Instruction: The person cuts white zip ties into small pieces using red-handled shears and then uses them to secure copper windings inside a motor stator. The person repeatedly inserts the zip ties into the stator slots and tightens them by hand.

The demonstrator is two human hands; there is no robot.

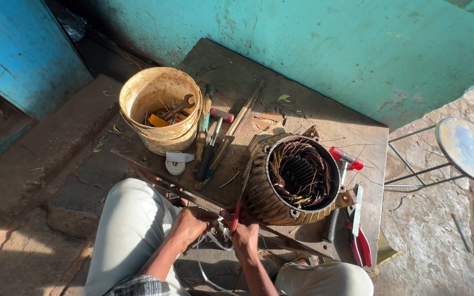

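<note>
One motor stator (297, 181), ribbed casing, open end up, copper windings visible inside; it sits on one low worn wooden table (314, 118), toward the near edge. Two hands in view, both just below that near edge, in front of the stator. Left hand (191, 223): fingers curled tight around a bundle of thin white wire (215, 241) that loops down between the knees. Right hand (246, 235): fingers closed on the same wire and around the red handle of one tool (237, 211), whose shaft leans up against the stator's left flank; the tool's kind cannot be told. Left of the stator: one yellowed plastic bucket (160, 109) holding spanners and small scrap; one roll of white tape (176, 163) just in front of it; between bucket and stator, one small red-headed hammer (215, 131) among a few long dark tools and wooden sticks, count uncertain. Right of the stator: a second red-headed hammer (344, 164), then one pair of red-handled pliers (360, 241) near the table's right near corner. Well right of the stator, off the table, one round metal stool (467, 148). Open tabletop lies behind the stator up to the teal wall (314, 49); the near edge is crowded.
</note>
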